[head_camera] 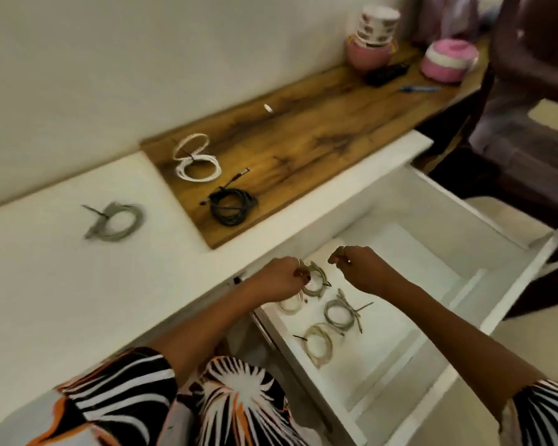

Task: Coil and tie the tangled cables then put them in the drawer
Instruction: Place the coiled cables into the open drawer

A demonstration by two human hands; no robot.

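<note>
Step in hand: placing a tied coil into the open drawer (484, 278), judging by how the hands hang over it.
Left hand (282, 278): fingers curled round a beige coil (316, 280), holding it just over the drawer's near-left corner.
Right hand (356, 263): apart from the left, fingers curled in; whether it pinches a tie end or nothing is too blurred to tell.
In the drawer: a grey coil (339, 312) and an olive coil (318, 341) lie flat, near one another; a pale coil (290, 304) sits just beneath the left hand.
Still on the table (62, 284): a grey tied coil (115, 222) on the white part; a white coil (195, 159) in a figure-eight and a black coil (232, 206) on the wooden top (319, 133).
Progress: the three coils outside look tied, so what remains seems to be mostly carrying them over.
Doing it well: lower the beige coil flat into a bare spot beside the others, not on top of them, so loops do not snag. Tuck the tie tail and plug ends inside the ring before letting go.
Risk: dropping it from above could let the loops spring loose or hook a neighbour's tie.
Beyond: pink containers (448, 64) and a pen (421, 89) at the far end, well apart from the work.
</note>
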